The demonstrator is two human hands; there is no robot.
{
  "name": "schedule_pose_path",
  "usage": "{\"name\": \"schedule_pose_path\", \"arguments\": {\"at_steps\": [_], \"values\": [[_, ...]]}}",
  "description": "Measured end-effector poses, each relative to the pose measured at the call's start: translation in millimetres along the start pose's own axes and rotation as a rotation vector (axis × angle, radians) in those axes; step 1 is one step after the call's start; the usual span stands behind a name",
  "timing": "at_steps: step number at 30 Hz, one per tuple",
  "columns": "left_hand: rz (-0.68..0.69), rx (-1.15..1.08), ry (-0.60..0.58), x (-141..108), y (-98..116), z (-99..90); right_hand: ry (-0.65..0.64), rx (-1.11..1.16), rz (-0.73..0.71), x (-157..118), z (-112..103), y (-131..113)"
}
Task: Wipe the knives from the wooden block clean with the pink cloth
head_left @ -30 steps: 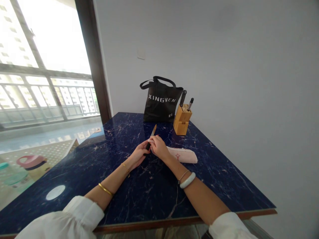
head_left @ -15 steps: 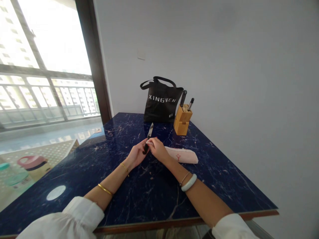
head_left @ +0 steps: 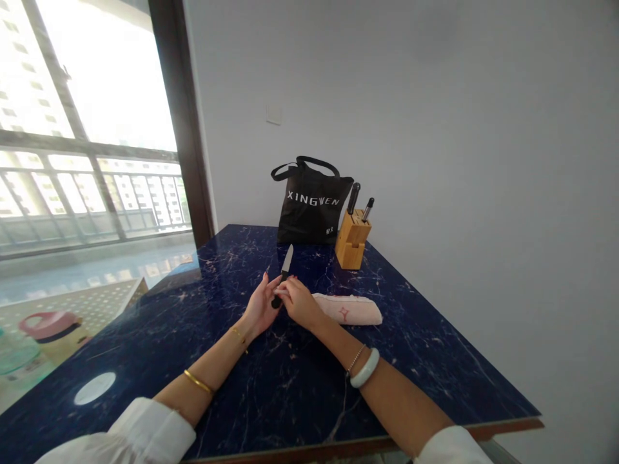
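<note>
Right at the centre of the frame, the right hand [head_left: 300, 303] has its fingers closed in a snug grip on the black handle of a knife [head_left: 285, 270], the bare blade angling up the frame towards the bag. Alongside it, the left hand [head_left: 260, 308] lies open, palm up, fingers loosely spread by the butt of the handle; whether it takes any of the weight, I cannot tell. Just to the right, partly hidden by the right hand and wrist, there's a pale pink cloth bundle [head_left: 358, 310] lying on the dark blue, marble-patterned table [head_left: 411, 361]. Move up the frame: a wooden knife block [head_left: 351, 248] stands upright, two handles rising from its top, and close on its left sits the black tote bag [head_left: 314, 212], XINGWEN in white across the front. Out at lower left, a pink-lidded container [head_left: 53, 328] shows beyond the table edge, below bright windows [head_left: 91, 154].
</note>
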State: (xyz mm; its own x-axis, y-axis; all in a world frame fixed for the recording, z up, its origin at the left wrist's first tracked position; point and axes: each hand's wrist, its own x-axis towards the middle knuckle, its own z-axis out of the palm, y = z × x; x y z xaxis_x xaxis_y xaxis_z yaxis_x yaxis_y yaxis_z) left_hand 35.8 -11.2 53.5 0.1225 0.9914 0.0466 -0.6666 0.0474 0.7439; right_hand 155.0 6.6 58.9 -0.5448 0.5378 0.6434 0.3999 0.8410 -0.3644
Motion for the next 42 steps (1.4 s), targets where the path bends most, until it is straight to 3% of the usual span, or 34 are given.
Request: {"name": "schedule_pose_path", "arguments": {"at_steps": [4, 9, 13, 17, 20, 24, 28, 33, 35, 38, 42], "values": [[0.069, 0.042, 0.068, 3.6, -0.1, -5.9, -0.093, 0.001, -0.086, -4.3, 1.3, -7.9], [0.275, 0.06, 0.223, 8.7, 8.6, -14.5, -0.083, -0.076, -0.043, 0.8, 2.6, -5.1], [0.342, 0.171, 0.251, 6.7, 28.0, -8.6, 0.011, -0.195, -0.008, 10.8, -14.1, -2.8], [0.245, 0.25, 0.174, -0.5, 31.4, 10.2, -0.049, -0.362, -0.099, 16.9, -35.8, 1.9], [0.188, 0.263, 0.122, -8.6, 18.7, 25.0, -0.094, -0.425, -0.182, 13.6, -41.5, 7.2], [0.04, 0.271, 0.018, -16.4, 4.7, 36.0, -0.079, -0.444, -0.167, 1.8, -48.9, 11.8], [-0.068, 0.369, -0.078, -13.6, 5.4, 29.1, 0.105, -0.325, -0.028, -8.2, -89.1, 19.7], [-0.025, 0.499, -0.099, -3.9, 6.4, 13.6, 0.67, -0.069, 0.315, -12.1, -176.7, 57.0], [-0.014, 0.506, -0.101, -2.9, 4.6, 13.5, 0.819, -0.06, 0.364, -9.4, -208.7, 78.4], [-0.031, 0.499, -0.103, -5.3, 2.3, 17.0, 0.871, -0.054, 0.417, -0.2, -240.7, 105.9], [-0.055, 0.48, -0.057, -9.6, 2.6, 16.7, 0.835, -0.043, 0.422, 16.5, -252.6, 124.7]]}}
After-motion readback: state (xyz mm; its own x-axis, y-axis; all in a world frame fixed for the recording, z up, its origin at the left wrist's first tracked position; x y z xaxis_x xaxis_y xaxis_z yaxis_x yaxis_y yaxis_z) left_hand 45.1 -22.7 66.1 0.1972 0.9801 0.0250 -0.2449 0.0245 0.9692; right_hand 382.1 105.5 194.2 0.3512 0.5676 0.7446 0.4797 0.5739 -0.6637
